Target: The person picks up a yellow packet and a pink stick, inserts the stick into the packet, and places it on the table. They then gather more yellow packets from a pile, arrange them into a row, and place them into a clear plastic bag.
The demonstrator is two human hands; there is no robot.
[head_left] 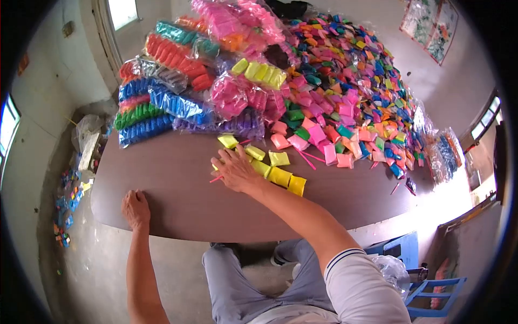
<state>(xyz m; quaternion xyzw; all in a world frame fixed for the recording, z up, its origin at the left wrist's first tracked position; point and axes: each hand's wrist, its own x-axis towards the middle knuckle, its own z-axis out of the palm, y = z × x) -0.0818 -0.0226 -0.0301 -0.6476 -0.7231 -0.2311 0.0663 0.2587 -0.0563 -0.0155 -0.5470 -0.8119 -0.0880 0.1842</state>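
My right hand point(236, 170) lies over a group of small yellow packets point(279, 176), palm down with its fingers spread. Part of a packet is hidden beneath it, and a thin pink stick point(216, 179) pokes out by its thumb side. Just beyond the fingers sit more yellow packets point(227, 141), and one lies apart to the right point(279, 159). My left hand point(136, 209) rests on the table's near left edge, its fingers curled into a loose fist, with nothing seen in it.
Bagged rows of coloured packets point(178, 97) are stacked at the back left of the brown table point(178, 210). A large heap of loose coloured packets point(340, 92) covers the back right. Pink sticks point(308, 160) lie before it. A blue plastic stool point(434, 297) stands at lower right.
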